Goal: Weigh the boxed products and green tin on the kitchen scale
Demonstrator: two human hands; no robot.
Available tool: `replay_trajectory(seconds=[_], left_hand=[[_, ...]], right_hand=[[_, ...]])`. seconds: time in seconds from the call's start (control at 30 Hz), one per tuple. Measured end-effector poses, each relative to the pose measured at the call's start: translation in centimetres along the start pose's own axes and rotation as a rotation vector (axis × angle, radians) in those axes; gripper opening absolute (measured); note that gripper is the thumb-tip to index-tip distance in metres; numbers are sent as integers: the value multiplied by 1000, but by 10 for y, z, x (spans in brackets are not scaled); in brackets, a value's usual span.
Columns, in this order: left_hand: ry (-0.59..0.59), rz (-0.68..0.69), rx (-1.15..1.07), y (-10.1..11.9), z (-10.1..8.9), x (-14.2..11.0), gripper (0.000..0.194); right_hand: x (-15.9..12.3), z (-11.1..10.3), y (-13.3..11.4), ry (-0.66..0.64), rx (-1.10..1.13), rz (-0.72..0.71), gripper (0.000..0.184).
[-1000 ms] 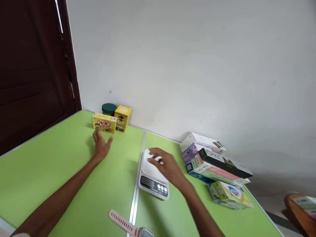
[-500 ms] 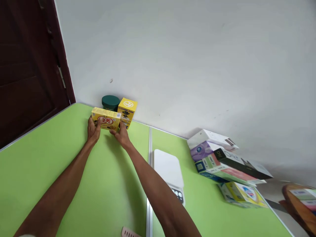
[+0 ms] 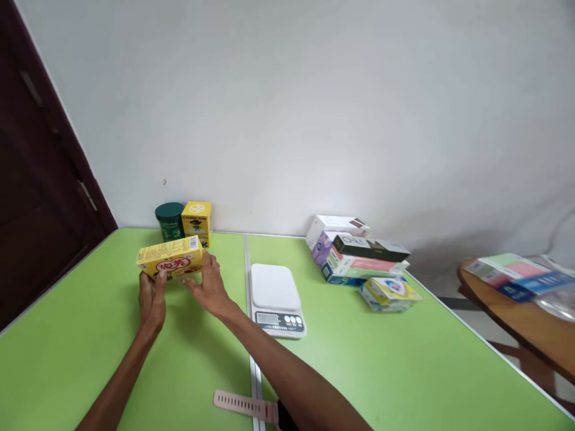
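A yellow snack box with red lettering is held up off the green table, slightly tilted. My left hand grips its left end from below, the thumb on the front face. At the right end, my right hand closes on the same box. Behind it stand a dark green-lidded jar and a yellow carton marked COME ON. Right of my right hand lies a white kitchen scale with nothing on its plate. A pink-strapped watch rests near the front, partly hidden by my right forearm.
Stacked boxes stand at the right against the wall, with a yellow and white pack in front. A wooden stool or small table holding flat packages is beyond the right edge. A dark door is at left.
Both hands reached the yellow snack box, the right one coming from over the scale. They gripped it and lifted it away from the jar and carton, towards me. The camera view has shifted too.
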State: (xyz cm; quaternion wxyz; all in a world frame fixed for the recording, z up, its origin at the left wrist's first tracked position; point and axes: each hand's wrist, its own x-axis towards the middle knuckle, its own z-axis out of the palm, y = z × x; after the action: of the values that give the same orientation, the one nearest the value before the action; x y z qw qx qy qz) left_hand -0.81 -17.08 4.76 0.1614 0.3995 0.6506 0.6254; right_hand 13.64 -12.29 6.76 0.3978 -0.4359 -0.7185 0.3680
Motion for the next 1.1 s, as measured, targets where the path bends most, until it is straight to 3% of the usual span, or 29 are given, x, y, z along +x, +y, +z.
replay_trajectory(seconds=[0.1,0.2,0.3,0.4,0.6,0.8,0.97,1.1], left_hand=[[-85,123,-93,36,17,-28,62],[-233,203,-163,63,50,-59,61],[-364,205,-181,73,87,-90,60],[-464,204,-153,72,113,-116,58],[-564,196,-26,65,130,-135,58],[-497,188,-36,44,125,-114,65],[-435,-33,-109,12,127,-92,72],[-456,-31,-145,-1,132,-90,70]], right_hand=[[-23,-49,-9,101,-56,-108,86],[-49,-103,1,251,-103,-155,78],[-78,-148,29,369,-129,-151,68],[-101,-177,59,434,-149,-107,60],[-123,-191,91,465,-174,-4,52],[-133,-201,105,450,4,72,55],[-137,-217,131,566,148,220,70],[-132,-221,136,599,180,235,71]])
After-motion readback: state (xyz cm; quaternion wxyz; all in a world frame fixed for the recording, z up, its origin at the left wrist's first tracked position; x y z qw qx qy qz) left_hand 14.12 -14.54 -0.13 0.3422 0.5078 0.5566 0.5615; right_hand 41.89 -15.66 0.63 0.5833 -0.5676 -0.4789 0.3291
